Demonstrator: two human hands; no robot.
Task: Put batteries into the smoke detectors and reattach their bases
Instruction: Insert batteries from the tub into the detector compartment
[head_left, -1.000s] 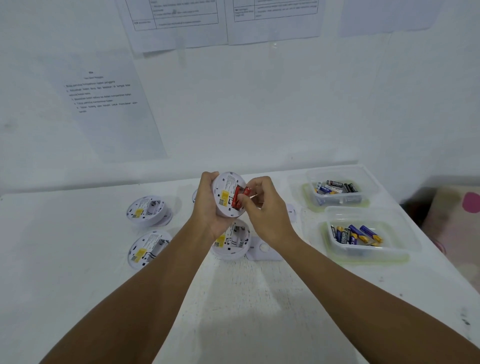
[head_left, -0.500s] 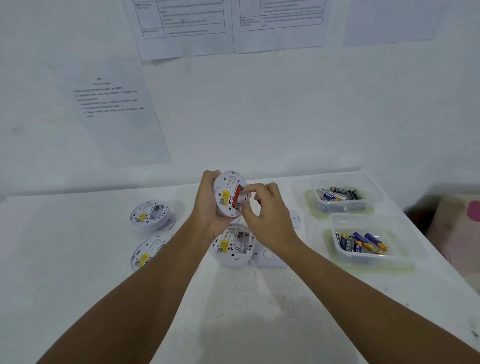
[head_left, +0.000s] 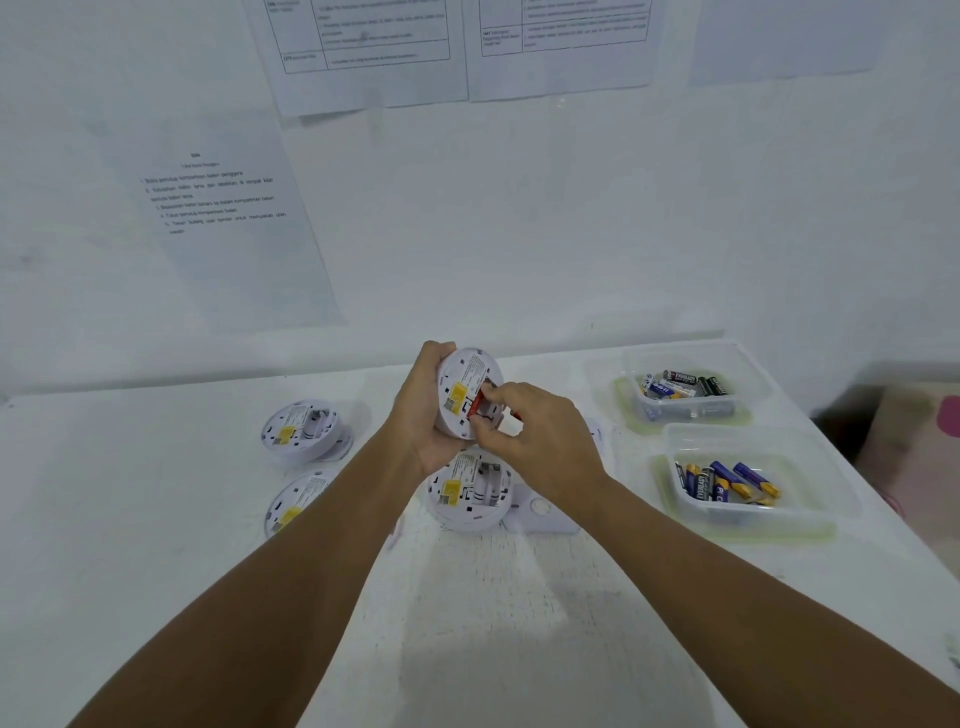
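A smoke detector (head_left: 462, 395) is held up above the surface (head_left: 519, 623), back side toward the camera, gripped around its rim by the left hand (head_left: 421, 415). The right hand (head_left: 524, 431) is at the open battery bay, its fingers (head_left: 491, 397) curled and pinched on a red battery (head_left: 474, 407) that sits partly in the bay; how deep it is seated cannot be told.

Three more detectors lie back-up on the surface: one directly below the hands (head_left: 470, 491), two to the left (head_left: 301, 428) (head_left: 296, 506). Their bays appear empty. A white base (head_left: 540, 514) lies just beside the nearest one. Two clear tubs of batteries stand at the right, the far tub (head_left: 691, 392) and the near tub (head_left: 748, 480).

Risks noted from this position:
- Polarity cannot be read here; if the battery is pressed in reversed, the contacts may be bent or the unit left dead.
- The battery is pushed from one side only. If one end is driven before the other, it is likely to pop out of the spring and drop among the detectors below.
- The detector is steadied by rim grip alone; a hard push from the right hand could twist it out of the left.
- An unseated battery is expected to stop the base from locking on.
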